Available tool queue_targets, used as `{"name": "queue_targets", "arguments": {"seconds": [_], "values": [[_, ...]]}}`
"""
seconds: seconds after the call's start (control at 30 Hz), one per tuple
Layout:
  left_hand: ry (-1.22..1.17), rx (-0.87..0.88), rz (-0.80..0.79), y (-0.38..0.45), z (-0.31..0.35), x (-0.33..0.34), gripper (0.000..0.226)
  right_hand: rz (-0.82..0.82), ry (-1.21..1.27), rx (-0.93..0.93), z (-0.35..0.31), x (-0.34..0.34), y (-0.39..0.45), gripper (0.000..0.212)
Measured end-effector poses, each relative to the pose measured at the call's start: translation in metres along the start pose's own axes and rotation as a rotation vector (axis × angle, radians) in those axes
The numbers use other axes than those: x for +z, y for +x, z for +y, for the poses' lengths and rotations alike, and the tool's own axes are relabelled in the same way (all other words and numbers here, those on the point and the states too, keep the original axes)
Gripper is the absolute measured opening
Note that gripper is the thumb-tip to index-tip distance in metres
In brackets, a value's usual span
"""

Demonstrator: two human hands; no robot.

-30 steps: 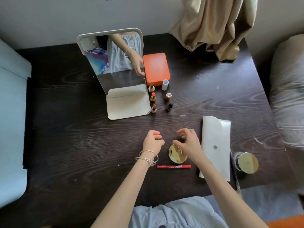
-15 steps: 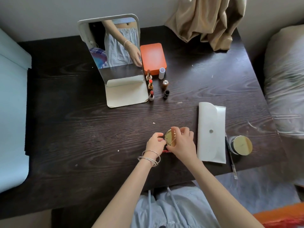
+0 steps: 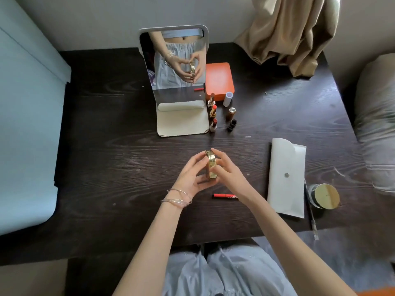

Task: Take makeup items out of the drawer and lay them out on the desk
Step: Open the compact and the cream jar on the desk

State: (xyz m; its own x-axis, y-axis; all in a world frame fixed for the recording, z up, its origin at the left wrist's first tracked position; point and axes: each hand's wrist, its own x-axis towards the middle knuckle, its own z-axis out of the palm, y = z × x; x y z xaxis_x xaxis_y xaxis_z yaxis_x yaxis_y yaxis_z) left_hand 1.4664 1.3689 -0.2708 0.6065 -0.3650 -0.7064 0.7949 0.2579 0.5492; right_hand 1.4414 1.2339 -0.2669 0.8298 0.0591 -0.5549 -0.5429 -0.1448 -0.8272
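Observation:
A round gold compact (image 3: 211, 165) stands on edge above the dark wooden desk (image 3: 119, 159), held between both hands. My left hand (image 3: 190, 176) cups its left face and my right hand (image 3: 226, 171) presses its right face. A red pencil (image 3: 224, 196) lies flat on the desk just below my right hand. Three open lipsticks (image 3: 213, 113) stand beside the mirror, with their caps (image 3: 232, 116) to the right. The drawer is not in view.
A standing mirror (image 3: 177, 82) sits at the back centre, an orange box (image 3: 219, 81) right of it. A white pouch (image 3: 286, 176), a thin brush (image 3: 311, 212) and a gold-lidded jar (image 3: 324, 196) lie at the right. A beige curtain (image 3: 290, 33) hangs behind.
The compact lay flat on the desk a second ago. Both hands closed on it, lifted it and turned it onto its edge.

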Motion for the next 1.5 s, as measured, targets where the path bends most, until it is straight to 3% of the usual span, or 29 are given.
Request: {"name": "queue_targets", "arguments": {"seconds": [0.37,0.47,0.6,0.7,0.83,1.0,1.13,1.23,1.37,1.5], "values": [[0.137,0.036,0.032,-0.022,0.028,-0.039,0.037,-0.071,-0.203,-0.098,-0.018,0.041,0.0,0.068],[0.124,0.019,0.036,-0.026,0.033,-0.05,0.036,-0.079,-0.44,-0.175,-0.02,0.051,-0.001,0.077],[0.045,-0.099,0.031,-0.03,0.038,-0.059,0.045,0.012,-0.6,-0.257,-0.023,0.056,-0.002,0.066],[0.035,-0.129,0.058,-0.029,0.041,-0.064,0.059,-0.058,-0.621,-0.307,-0.027,0.061,-0.006,0.058],[0.057,-0.157,0.085,-0.031,0.043,-0.066,0.063,-0.127,-0.433,-0.259,-0.033,0.068,-0.01,0.05],[0.191,-0.182,0.081,-0.034,0.044,-0.074,0.069,-0.113,-0.562,-0.269,-0.037,0.074,-0.009,0.046],[0.067,-0.116,-0.003,-0.038,0.039,-0.081,0.057,-0.084,-0.637,-0.239,-0.038,0.076,-0.008,0.039],[-0.047,-0.02,-0.044,-0.039,0.031,-0.082,0.049,-0.115,-0.737,-0.161,-0.045,0.08,-0.004,0.046],[-0.266,0.02,-0.022,-0.04,0.025,-0.083,0.047,-0.145,-1.062,-0.142,-0.061,0.094,-0.005,0.049],[-0.473,0.005,0.001,-0.03,0.029,-0.077,0.036,0.035,-1.234,-0.126,-0.075,0.125,-0.006,0.03]]}}
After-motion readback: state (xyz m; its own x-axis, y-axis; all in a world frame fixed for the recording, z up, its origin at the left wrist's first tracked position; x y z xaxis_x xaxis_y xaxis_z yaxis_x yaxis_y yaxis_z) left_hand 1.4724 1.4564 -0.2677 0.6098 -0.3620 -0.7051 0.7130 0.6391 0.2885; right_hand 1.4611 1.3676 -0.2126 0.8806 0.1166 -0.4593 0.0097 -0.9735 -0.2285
